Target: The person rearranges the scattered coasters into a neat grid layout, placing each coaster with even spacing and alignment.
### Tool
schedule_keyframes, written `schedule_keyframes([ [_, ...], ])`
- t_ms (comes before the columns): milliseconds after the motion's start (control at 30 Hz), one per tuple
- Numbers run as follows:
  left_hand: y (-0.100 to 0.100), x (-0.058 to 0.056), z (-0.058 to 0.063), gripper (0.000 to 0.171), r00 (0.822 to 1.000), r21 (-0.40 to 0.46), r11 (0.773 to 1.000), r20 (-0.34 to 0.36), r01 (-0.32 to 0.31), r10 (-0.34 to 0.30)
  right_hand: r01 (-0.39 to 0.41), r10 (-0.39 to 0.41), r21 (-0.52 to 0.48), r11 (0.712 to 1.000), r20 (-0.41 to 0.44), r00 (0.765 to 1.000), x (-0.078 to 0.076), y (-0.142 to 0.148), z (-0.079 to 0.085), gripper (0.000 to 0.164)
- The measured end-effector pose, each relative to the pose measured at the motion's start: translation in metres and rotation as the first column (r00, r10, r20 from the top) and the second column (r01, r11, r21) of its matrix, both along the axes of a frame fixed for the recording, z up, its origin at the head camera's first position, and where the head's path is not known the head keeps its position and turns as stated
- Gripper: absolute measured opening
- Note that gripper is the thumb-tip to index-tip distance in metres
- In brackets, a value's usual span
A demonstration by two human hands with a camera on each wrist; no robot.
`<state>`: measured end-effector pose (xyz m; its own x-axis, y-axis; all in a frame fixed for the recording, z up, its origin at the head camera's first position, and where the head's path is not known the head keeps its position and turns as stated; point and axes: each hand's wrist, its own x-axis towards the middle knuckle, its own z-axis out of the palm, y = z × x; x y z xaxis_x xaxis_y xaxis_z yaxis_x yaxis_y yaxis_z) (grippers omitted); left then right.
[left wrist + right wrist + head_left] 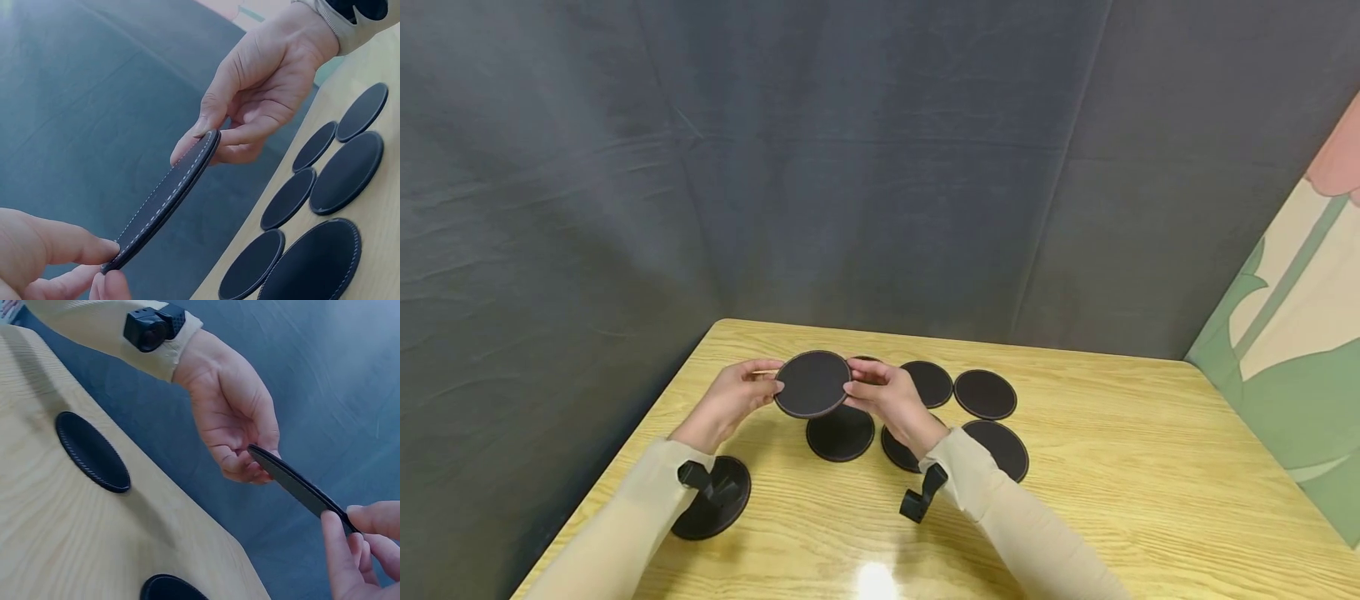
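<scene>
A round black coaster (pixel 813 384) with a stitched rim is raised over the table, tilted, between both hands. My left hand (pixel 730 400) pinches its left edge between thumb and fingers. At the opposite edge, my right hand (pixel 895 404) grips it the same way. Seen edge-on in the left wrist view, the held coaster (pixel 165 200) shows a layered rim with pale stitching. The right wrist view shows thumb and fingertips on both ends of the coaster (pixel 300 487). Behind and below it, several matching coasters (pixel 985 393) lie in two rows, some partly hidden by my right hand and wrist.
Another black coaster (pixel 715 504) lies apart near my left forearm, partly covered by the wrist camera (pixel 696 477). The light wooden table (pixel 1120 450) reaches back to a dark curtain (pixel 880 167). A floral panel (pixel 1292 358) stands at the right edge.
</scene>
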<state>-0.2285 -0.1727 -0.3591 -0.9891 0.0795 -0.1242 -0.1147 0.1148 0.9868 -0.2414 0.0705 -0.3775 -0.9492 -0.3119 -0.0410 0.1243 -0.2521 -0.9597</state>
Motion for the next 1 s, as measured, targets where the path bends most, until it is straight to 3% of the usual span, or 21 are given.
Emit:
schedule_keyframes([
  [433,0.013,0.023,-0.01,0.043,0.999,-0.007,0.999,0.015,0.041,-0.041,-0.008,0.007,0.119,0.993,0.001,1.0,0.027,0.02,-0.015,0.046],
  [1000,0.03,0.048,-0.038,0.041,0.997,-0.12,0.99,0.036,0.077,-0.073,-0.13,0.132,0.208,0.969,0.004,0.991,0.053,0.046,-0.042,0.053],
])
